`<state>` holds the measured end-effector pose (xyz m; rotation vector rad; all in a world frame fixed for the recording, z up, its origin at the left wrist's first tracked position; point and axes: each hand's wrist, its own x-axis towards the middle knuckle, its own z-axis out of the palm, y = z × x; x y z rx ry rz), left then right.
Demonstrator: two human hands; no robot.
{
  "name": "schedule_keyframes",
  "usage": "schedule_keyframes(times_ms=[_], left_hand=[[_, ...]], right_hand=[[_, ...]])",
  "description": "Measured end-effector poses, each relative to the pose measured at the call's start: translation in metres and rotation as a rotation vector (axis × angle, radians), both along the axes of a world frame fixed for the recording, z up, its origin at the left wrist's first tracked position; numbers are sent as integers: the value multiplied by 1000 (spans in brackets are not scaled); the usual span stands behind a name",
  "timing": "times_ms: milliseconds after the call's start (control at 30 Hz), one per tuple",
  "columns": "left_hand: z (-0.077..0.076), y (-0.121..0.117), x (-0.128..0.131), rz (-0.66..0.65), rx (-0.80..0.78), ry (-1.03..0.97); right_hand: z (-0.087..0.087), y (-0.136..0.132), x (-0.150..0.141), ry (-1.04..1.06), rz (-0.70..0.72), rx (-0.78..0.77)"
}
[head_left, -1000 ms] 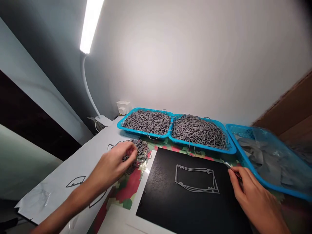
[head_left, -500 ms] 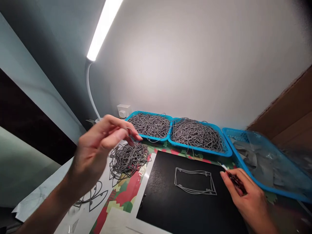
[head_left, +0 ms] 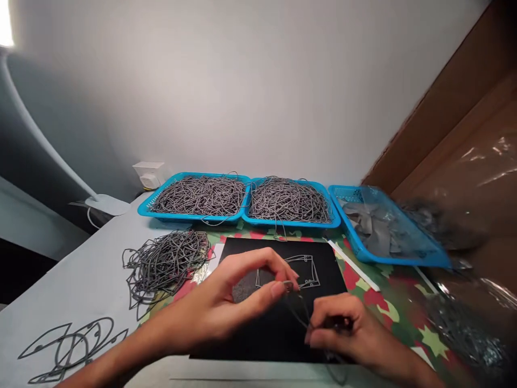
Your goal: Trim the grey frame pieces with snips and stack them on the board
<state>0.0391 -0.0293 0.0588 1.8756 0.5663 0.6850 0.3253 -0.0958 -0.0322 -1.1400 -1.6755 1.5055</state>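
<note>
My left hand [head_left: 238,299] hovers over the black mat [head_left: 258,328] and pinches a thin grey gasket loop [head_left: 297,307] between thumb and fingers. My right hand [head_left: 343,331] is closed beside it, gripping a dark slim tool and touching the same loop. A small stack of grey rectangular gaskets [head_left: 301,272] lies on the mat just beyond the hands. A loose heap of grey gaskets [head_left: 167,261] sits on the table left of the mat.
Two blue trays [head_left: 194,196] [head_left: 291,199] full of grey gaskets line the back wall. A third blue tray [head_left: 383,229] holds grey scraps. Several separated gaskets [head_left: 68,347] lie front left. A lamp base [head_left: 107,205] and a wall socket [head_left: 149,172] stand at back left.
My left hand came down from beside the heap to the mat with a gasket loop. My right hand moved left to meet it. The view swung right and down.
</note>
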Motion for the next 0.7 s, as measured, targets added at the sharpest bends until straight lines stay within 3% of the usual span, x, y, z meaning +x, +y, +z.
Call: schedule_keyframes(times_ms=[100,200,267,300,400,467,600,700], left_hand=[[-14,9,-16,-19,407,89],[-39,9,-33,-10,951,214],[-59,5,-42,-67,1159,294],[-68,2,-45,-107,1197,322],[-90,-7,-54,-146,1173,369],[-99,-10,-58,-78,1081,382],[-104,-10,-58,91,759,442],[-103,-10,-53,50,478,501]], right_hand=[[8,-3,15,-180,-126,366],[11,-11,26,-417,-87,803],[8,-20,26,-526,-6,948],[6,-26,25,-551,41,951],[-3,-40,20,-524,114,812],[-10,-44,19,-459,43,719],[-22,-37,17,-522,-227,533],[-20,-27,8,-602,-257,418]])
